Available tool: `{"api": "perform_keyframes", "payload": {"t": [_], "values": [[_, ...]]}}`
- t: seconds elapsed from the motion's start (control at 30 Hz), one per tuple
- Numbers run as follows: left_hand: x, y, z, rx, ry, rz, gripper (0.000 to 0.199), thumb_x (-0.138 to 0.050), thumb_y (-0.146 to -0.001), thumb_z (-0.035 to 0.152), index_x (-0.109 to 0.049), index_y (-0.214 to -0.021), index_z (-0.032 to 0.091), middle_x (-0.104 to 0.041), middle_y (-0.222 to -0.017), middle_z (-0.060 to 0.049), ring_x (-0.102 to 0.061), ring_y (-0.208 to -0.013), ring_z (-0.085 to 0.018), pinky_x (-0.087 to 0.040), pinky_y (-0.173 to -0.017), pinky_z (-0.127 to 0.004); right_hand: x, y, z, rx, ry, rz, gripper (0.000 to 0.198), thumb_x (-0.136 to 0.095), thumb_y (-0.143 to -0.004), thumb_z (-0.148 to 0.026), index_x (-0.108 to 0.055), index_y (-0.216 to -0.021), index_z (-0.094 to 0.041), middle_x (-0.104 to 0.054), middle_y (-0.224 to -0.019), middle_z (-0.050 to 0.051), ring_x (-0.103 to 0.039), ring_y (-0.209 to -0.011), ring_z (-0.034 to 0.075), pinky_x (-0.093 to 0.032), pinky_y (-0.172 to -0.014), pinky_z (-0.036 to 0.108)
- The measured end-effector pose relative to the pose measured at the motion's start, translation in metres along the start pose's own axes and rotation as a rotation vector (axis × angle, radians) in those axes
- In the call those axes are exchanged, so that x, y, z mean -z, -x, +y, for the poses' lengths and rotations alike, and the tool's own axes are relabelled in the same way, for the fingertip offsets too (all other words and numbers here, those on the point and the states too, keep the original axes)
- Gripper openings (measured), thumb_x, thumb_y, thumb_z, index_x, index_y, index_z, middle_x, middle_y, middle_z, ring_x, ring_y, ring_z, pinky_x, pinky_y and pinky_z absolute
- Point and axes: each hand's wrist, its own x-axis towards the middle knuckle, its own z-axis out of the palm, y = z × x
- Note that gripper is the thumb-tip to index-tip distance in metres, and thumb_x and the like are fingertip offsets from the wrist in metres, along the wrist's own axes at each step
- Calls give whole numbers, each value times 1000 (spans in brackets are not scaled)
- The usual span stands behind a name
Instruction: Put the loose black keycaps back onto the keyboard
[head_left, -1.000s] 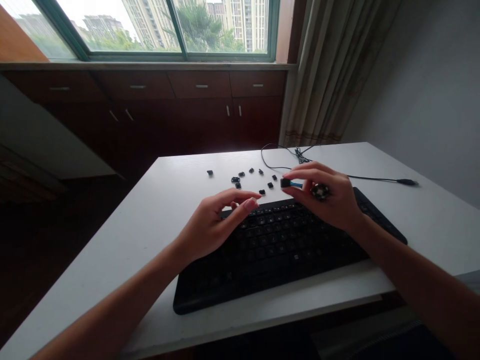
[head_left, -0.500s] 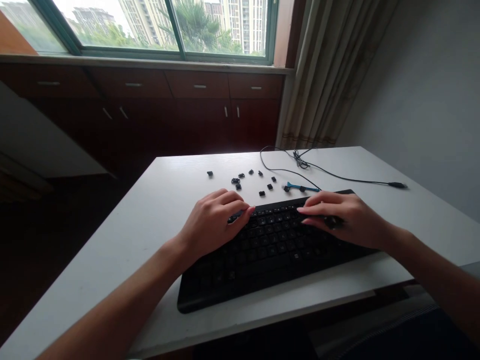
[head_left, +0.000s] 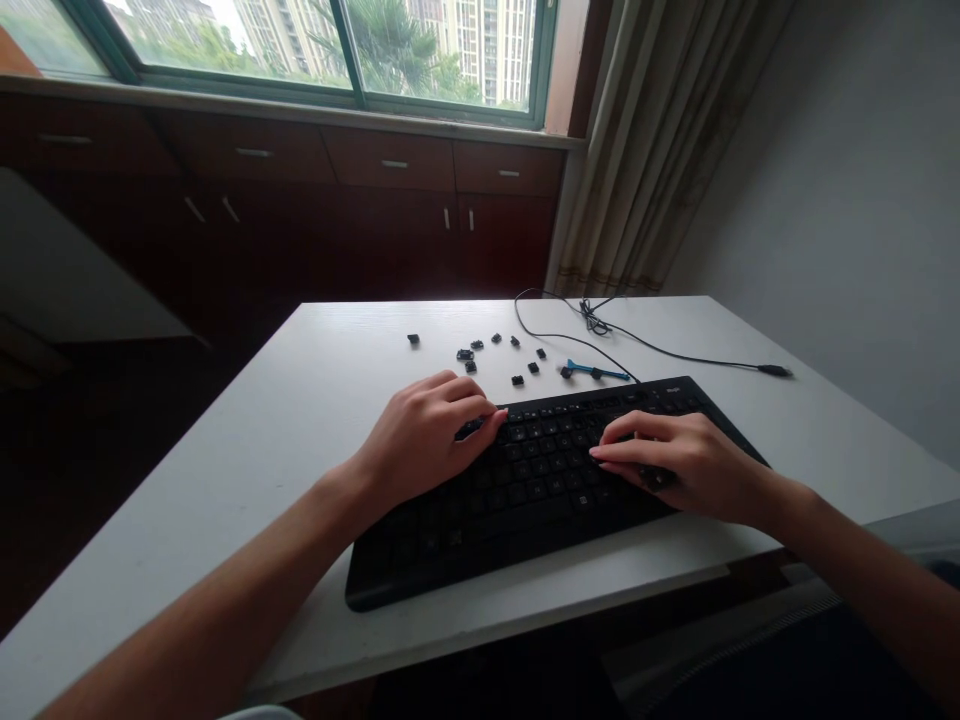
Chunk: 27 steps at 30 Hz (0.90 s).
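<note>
A black keyboard (head_left: 540,513) lies at a slant on the white table, under both hands. My left hand (head_left: 431,430) grips its far left part, with thumb and forefinger nearly meeting at the upper key rows. Over the right half of the keys, my right hand (head_left: 686,460) is curled, its thumb and fingertips close together near the middle keys. Small black pieces (head_left: 657,479), which look like keycaps, sit in its palm, partly hidden by the fingers. Several loose black keycaps (head_left: 465,355) are scattered beyond the keyboard. Near them is a thin blue tool (head_left: 600,370).
A black cable (head_left: 675,355) runs from the keyboard's back, bunched in the middle, to a plug (head_left: 775,370) at the right. The white table (head_left: 247,430) has its front edge close to me. Behind it stand dark red cabinets (head_left: 360,235), a window and a curtain (head_left: 622,140).
My right hand has moved down and towards me over the keys, uncovering the keyboard's far right corner. My left hand keeps its hold. The camera view has shifted slightly.
</note>
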Motion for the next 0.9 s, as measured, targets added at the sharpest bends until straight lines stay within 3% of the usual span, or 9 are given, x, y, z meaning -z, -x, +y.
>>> {"api": "perform_keyframes", "payload": {"t": [0.17,0.3,0.9], "values": [[0,1,0,6,2,-12,24,-56,-96,31,-71,-80,20,-70,-84,-2,-60,-78,-17,-50,-72,-30,-4,0,2,30,-86,53,34,-64,-88,-8,-68,-119,-22,-72,-116,4,-70,-102,16,-58,-87,26],[-1,1,0,-1,2,-16,24,-56,-96,31,-71,-80,20,-71,-85,-3,-60,-77,-17,-50,-72,-30,-8,-4,3,36,-76,102,32,-65,-88,-10,-69,-117,-22,-73,-116,5,-71,-100,17,-60,-84,27],[-3,0,2,-5,20,-19,24,-57,-96,31,-72,-81,20,-70,-85,-2,-59,-77,-17,-49,-69,-31,-3,-9,1,-53,-174,26,20,-64,-91,-16,-69,-109,-22,-72,-110,6,-71,-94,17,-61,-79,28]]}}
